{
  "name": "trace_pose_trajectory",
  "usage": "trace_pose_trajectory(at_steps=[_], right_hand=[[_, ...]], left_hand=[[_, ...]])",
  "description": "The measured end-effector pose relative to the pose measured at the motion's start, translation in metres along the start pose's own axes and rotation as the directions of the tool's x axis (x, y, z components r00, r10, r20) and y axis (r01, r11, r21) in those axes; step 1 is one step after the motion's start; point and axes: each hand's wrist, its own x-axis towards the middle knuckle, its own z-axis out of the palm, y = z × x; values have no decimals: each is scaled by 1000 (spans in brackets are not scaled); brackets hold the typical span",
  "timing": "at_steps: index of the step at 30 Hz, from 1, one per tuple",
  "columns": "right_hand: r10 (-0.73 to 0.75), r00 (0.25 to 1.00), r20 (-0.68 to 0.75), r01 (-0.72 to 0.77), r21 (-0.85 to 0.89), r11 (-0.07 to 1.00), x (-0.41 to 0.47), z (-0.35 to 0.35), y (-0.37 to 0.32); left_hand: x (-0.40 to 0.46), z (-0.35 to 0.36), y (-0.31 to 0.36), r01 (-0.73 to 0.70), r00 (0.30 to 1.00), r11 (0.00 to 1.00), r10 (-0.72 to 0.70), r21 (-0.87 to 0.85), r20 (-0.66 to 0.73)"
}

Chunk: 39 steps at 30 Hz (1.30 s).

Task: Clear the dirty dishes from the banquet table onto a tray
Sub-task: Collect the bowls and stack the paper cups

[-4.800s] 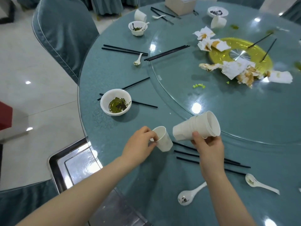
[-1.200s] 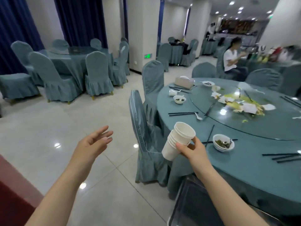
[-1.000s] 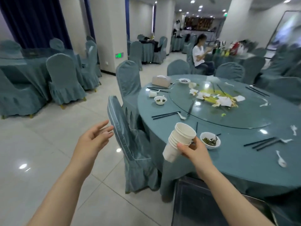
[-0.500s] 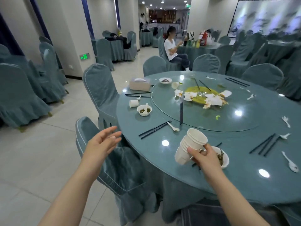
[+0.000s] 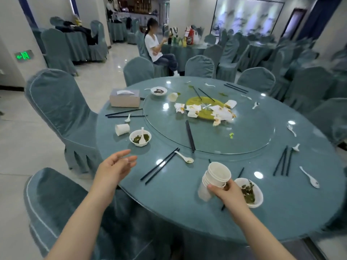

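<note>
My right hand (image 5: 228, 192) curls round a stack of paper cups (image 5: 214, 180), tilted toward me, over the near edge of the desk (image 5: 187, 209). My left hand (image 5: 115, 166) is bare, its fingers spread and relaxed, held above the desk's left edge and touching nothing.

The stack is my first worry. I grip it low on one side, and it leans, so I judge a quick swing could shake the upper cups loose, or spill any dregs on the cloth.

A bowl with green leftovers (image 5: 248, 192) sits just beside my right hand, near the edge. A careless wrist could knock it off.

The lone cup lying on its side (image 5: 122, 129) by the left edge looks free to roll if I brush it. The bowl with a spoon in it (image 5: 140, 137) next to it could tip the spoon out if I snatch.

No tray shows here, so anything carried has some way to travel.
</note>
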Motion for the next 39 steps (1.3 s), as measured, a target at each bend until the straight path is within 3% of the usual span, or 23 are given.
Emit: trace_pose_trajectory(at_steps=[11, 25, 39], right_hand=[[59, 987, -151, -57, 15, 998, 70, 6, 7], [109, 994, 4, -109, 36, 993, 225, -15, 36], [123, 984, 127, -94, -214, 972, 234, -18, 43]], left_hand=[[104, 24, -28, 163, 986, 986, -162, 30, -32], [203, 82, -82, 320, 933, 941, -294, 107, -205], [230, 85, -108, 451, 861, 891, -424, 38, -279]])
